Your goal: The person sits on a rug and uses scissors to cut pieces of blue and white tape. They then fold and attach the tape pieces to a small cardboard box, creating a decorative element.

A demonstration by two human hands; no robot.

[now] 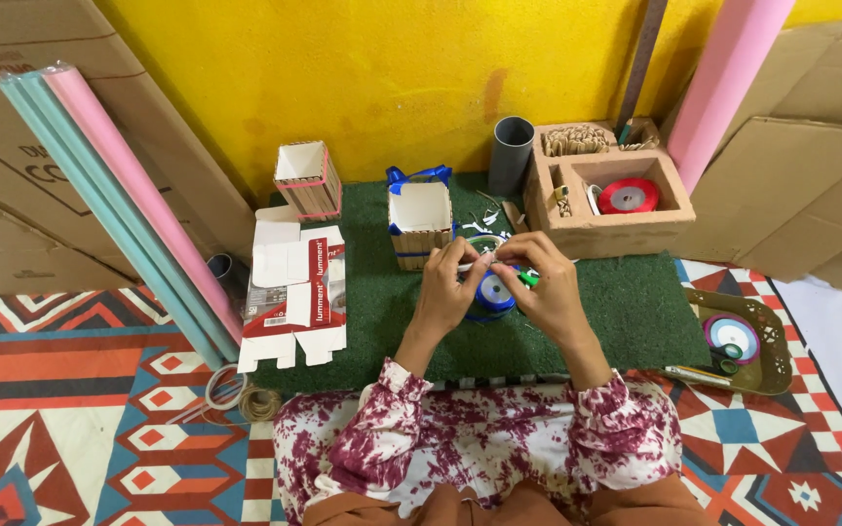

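Two hands are seen close together over a green felt mat (626, 302) laid on a patterned floor rug (70, 409). The left hand (448, 287) and the right hand (550, 287) are closed around a round spool of blue ribbon (495, 291), which is held just above the mat, between the fingers. A thin white strip (472, 263) is pinched at the top between both hands. A small green object (528, 280) is seen at the right fingertips; what it is cannot be told.

Just behind the hands, a small open box with a white inside and blue ribbon trim (421, 219) is stood on the mat. A second open box with pink edging (306, 178) is set further left. A flattened red and white carton (294, 292) is laid on the mat's left edge. A grey tube (512, 151) and a compartmented cardboard tray (601, 234) holding a red ribbon spool (629, 196) are placed at the back right. Long pink and teal paper rolls (119, 195) are leaned at the left. A gold perforated tray (767, 336) is set at the right.
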